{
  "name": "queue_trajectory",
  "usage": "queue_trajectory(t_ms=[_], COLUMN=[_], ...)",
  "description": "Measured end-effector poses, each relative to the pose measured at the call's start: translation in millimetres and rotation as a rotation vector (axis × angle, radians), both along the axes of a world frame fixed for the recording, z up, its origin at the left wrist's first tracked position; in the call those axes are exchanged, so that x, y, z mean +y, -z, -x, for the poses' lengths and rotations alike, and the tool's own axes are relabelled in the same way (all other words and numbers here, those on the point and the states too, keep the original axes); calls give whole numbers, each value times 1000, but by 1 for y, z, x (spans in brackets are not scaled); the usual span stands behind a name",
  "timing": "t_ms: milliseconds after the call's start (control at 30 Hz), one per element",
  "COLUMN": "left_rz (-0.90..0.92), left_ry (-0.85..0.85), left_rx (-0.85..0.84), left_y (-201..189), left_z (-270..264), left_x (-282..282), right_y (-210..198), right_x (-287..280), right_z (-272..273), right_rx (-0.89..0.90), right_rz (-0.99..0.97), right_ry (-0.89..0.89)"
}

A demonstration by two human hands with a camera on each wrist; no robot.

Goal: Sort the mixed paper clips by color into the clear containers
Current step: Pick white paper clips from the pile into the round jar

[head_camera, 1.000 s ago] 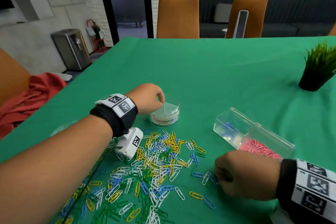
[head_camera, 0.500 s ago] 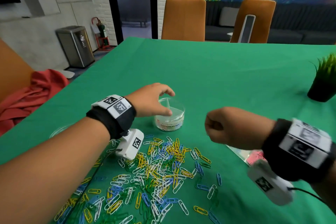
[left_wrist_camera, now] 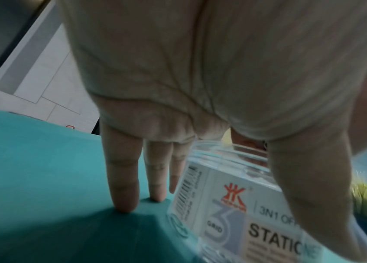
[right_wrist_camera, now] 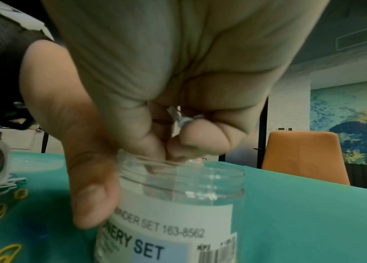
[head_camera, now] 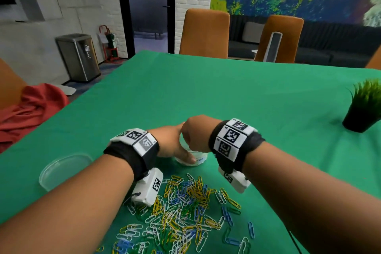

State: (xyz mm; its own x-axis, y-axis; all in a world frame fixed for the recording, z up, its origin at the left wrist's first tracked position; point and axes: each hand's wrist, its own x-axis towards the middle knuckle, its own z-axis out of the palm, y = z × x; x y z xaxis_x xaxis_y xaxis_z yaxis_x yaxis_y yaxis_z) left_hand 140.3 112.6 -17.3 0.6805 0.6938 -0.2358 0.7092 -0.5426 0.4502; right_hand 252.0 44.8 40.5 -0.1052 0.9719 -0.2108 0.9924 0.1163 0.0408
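Observation:
A small round clear jar (head_camera: 198,160) with a stationery label stands open on the green table (head_camera: 226,93), just beyond the mixed pile of paper clips (head_camera: 185,210). My left hand (head_camera: 173,146) holds the jar: its thumb (left_wrist_camera: 313,195) lies on the near side, and its fingers (left_wrist_camera: 123,178) reach down the left side to the cloth. My right hand (head_camera: 194,134) hovers directly over the jar's mouth (right_wrist_camera: 184,170). Its fingers are curled and pinch a few pale paper clips (right_wrist_camera: 181,119).
A clear round lid (head_camera: 64,168) lies to the left of my left forearm. A potted grass plant (head_camera: 363,109) stands at the right edge. Red cloth (head_camera: 31,113) hangs off the table's left side, and orange chairs (head_camera: 204,33) stand beyond the far edge.
My right hand rose from the table by the pile and moved left to above the jar. My left hand shifted from the rim to the jar's side. The rectangular containers left the view.

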Motion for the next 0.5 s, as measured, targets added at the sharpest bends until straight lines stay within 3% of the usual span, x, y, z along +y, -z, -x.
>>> queue_trajectory(t_ms=[367, 500], left_rz=[71, 53], left_ry=[-36, -54], left_rx=[-44, -31], left_y=[-5, -1], left_z=[6, 7], left_x=[-4, -4], right_y=[0, 2], right_x=[-2, -2], right_z=[-33, -41], right_rx=[433, 711], right_rz=[-10, 80], right_ry=[100, 146])
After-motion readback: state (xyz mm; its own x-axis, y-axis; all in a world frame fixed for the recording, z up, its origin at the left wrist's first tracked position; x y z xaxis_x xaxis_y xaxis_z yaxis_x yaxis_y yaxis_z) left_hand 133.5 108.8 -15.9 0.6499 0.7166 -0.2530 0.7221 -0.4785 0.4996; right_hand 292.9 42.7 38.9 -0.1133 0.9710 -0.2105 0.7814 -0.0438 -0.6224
